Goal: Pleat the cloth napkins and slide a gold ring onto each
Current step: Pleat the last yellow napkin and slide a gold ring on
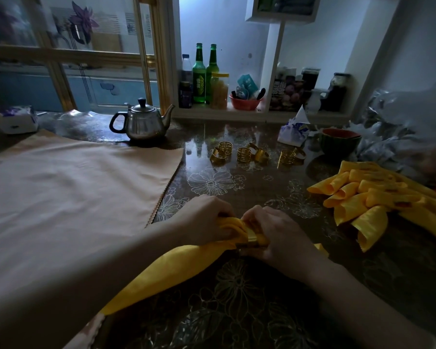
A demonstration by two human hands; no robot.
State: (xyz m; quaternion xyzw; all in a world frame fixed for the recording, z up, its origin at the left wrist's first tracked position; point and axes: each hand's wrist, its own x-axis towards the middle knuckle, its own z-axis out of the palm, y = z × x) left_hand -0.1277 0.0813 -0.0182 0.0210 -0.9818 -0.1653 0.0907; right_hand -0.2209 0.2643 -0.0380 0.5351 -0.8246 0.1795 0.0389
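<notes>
A yellow cloth napkin (176, 268) lies gathered on the table in front of me, its loose tail trailing toward the lower left. My left hand (207, 217) grips the bunched end of it. My right hand (275, 235) holds a gold ring (252, 240) that sits around the napkin's gathered part, fingers curled over it. Several more gold rings (244, 154) stand loose farther back on the table. A pile of ringed yellow napkins (370, 197) lies at the right.
A pale peach cloth (73, 187) covers the table's left half. A steel teapot (142, 123) stands behind it. A dark bowl (340, 143), a tissue pack (293, 132) and crumpled plastic (398, 127) sit at the back right. Bottles (199, 74) and jars fill the shelf beyond.
</notes>
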